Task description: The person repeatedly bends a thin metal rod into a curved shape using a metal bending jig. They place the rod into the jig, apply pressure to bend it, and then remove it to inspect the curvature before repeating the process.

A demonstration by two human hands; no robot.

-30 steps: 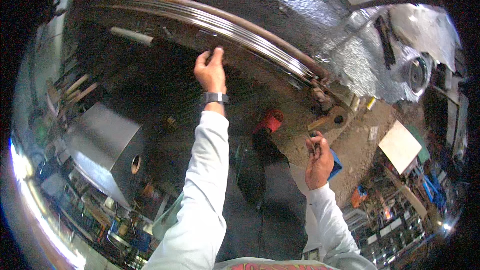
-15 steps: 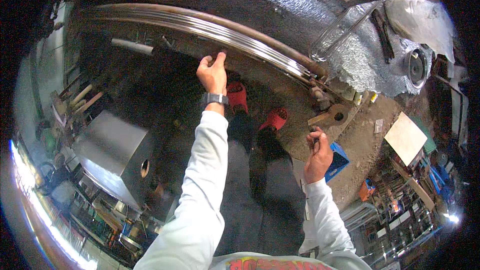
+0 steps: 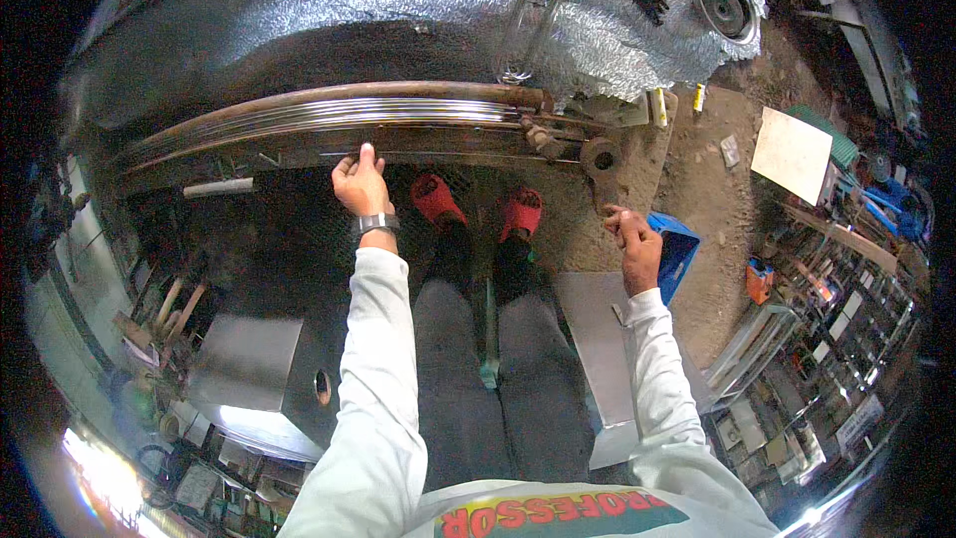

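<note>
My left hand (image 3: 360, 182) is at the front edge of a bench bearing a rusty pipe (image 3: 398, 90) and several shiny thin metal rods (image 3: 408, 114). Its thumb and fingers are pinched together; what lies between them is too small to make out. To the right, my right hand (image 3: 635, 247) has its fingers curled at the lower end of a rusty metal lever (image 3: 601, 185) with a ring-shaped head. The fingers partly hide that end. Left of the ring, a rusty clamp-like fitting (image 3: 541, 139) sits at the rods' right ends.
A blue bin (image 3: 677, 257) stands beside my right hand. My feet in red clogs (image 3: 436, 197) are below the bench. A sheet-metal box (image 3: 244, 369) sits at lower left. Crinkled silver foil (image 3: 607, 55) covers the back right; a pale square board (image 3: 792, 154) lies farther right.
The view has turned and shifted, so the bench now runs nearly level. My left hand stays pinched near its edge. My right fingers now meet the lever, which points more toward me.
</note>
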